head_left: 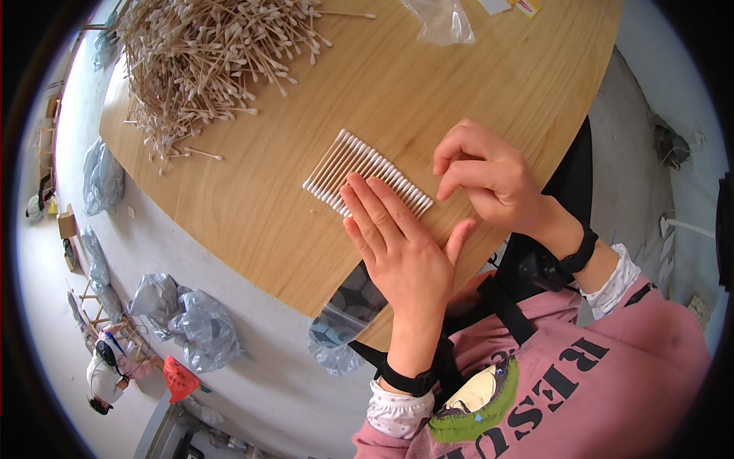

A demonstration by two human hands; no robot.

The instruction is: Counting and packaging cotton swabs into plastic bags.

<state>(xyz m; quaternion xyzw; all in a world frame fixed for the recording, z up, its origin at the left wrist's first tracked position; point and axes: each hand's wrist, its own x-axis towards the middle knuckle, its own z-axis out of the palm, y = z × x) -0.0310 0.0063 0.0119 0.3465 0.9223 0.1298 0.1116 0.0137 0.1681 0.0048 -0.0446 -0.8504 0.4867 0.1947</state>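
A neat row of cotton swabs (pixel 348 164) lies side by side on the wooden table (pixel 260 222), their white tips forming two slanted lines. Across the near part of that row rests my left hand (pixel 397 245), palm down, fingers stretched out and thumb apart. Its fingers hide some of the swabs. Just beyond the row's right end is my right hand (pixel 489 176), with bent fingers and a gap between the fingertips. Nothing shows between them. At the far left of the table, a large loose heap of cotton swabs (pixel 206 57) is piled in all directions.
A clear plastic bag (pixel 443 21) lies at the table's far edge. Another transparent bag (pixel 344 314) hangs at the near edge, beside my left forearm. Grey plastic bags (pixel 199 325) and a red bag (pixel 180 380) are on the floor at left, near another person (pixel 105 375).
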